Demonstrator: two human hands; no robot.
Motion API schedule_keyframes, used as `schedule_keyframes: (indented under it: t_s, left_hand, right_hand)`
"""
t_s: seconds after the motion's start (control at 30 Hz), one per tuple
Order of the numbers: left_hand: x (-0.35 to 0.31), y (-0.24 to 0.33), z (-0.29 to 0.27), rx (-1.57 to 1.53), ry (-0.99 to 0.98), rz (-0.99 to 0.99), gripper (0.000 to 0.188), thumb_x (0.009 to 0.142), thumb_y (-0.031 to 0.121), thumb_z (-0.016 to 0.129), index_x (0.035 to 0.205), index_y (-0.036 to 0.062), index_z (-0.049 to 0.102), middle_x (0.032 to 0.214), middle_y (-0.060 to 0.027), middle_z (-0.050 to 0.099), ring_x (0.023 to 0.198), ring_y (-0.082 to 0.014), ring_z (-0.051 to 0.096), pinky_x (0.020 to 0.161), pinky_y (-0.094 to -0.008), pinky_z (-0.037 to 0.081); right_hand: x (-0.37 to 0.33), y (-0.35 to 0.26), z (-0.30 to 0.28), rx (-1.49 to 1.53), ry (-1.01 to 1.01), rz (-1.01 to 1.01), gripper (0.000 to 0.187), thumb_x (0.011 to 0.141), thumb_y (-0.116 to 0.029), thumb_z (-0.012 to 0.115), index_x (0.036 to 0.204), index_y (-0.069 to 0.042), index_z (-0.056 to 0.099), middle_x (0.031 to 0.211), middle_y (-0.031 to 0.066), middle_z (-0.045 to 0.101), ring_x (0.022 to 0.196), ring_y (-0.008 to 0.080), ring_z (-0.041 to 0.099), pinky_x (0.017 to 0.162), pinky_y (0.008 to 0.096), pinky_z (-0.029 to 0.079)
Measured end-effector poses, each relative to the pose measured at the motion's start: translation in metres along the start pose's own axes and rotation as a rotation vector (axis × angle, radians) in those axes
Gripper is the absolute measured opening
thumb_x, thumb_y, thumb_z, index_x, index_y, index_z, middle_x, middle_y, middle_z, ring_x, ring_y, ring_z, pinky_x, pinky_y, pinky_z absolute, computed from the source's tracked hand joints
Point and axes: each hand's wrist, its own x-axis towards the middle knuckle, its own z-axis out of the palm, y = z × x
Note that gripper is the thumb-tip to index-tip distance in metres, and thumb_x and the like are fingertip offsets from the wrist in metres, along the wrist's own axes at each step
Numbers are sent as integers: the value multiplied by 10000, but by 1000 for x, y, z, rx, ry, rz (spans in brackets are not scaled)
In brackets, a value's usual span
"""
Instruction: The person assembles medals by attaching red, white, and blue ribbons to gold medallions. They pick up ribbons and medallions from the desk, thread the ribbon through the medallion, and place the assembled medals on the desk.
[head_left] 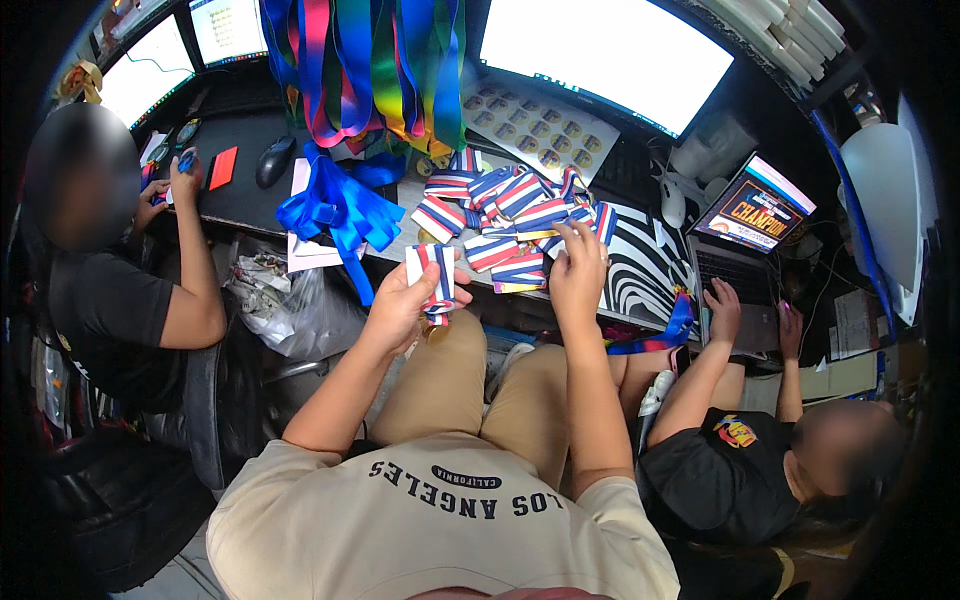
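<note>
I log the loose heap of red, white and navy striped fabric ribbons [515, 195] ahead of both hands, right of the left grip. The right hand [578, 275] is nearer, fingertips at the heap's right side; I cannot tell whether they pinch anything. The left hand [400, 308] is clamped on one flat folded striped ribbon bundle [444, 287], long axis fore-and-aft.

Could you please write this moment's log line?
left hand: holds red-white-blue striped ribbon; right hand: at striped ribbon pile; glossy blue ribbons: left of pile

Tan trousers [440, 385] meet a beige shirt [420, 555] bearing dark lettering [467, 507].
</note>
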Motion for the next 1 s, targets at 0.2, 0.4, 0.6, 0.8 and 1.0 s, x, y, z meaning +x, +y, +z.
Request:
schedule_keyframes:
  t_s: [0.2,0.4,0.6,0.8,1.0]
  left_hand:
    - [-9,5,1,-55,-13,-74,348,1010,242,462,1256,-4,485,1051,-162,651,863,-228,684,752,-340,572]
    - [-8,2,4,-11,-43,-53,387,1007,262,461,1288,-4,457,1061,-161,649,856,-228,692,731,-330,584]
    - [-9,-3,10,-47,-62,-92,390,1006,252,466,1295,-9,451,1083,-178,641,895,-245,687,758,-345,584]
    - [-3,1,16,-41,-67,-53,388,1009,264,457,1278,-15,456,1101,-189,638,909,-262,684,781,-361,580]
    - [7,10,27,-60,-39,31,403,1009,282,458,1282,-14,453,1121,-195,633,963,-277,674,799,-368,577]
  right_hand:
    - [32,16,4,18,-161,-115,523,692,6,577,1188,-144,648,1337,125,544,1187,391,480,1029,453,365]
    - [35,13,1,-1,-289,-94,485,715,-105,694,1197,-141,647,1364,125,529,1243,379,460,1049,443,352]
    - [33,21,7,160,-141,-78,313,763,-94,709,1076,-105,713,1245,151,609,1116,323,573,980,378,424]
    - [26,27,8,682,43,405,224,915,-134,649,1067,25,690,899,28,682,763,73,582,706,208,458]
    - [37,6,-23,941,54,397,211,928,-169,641,1043,4,673,810,-15,640,670,39,541,608,198,461]
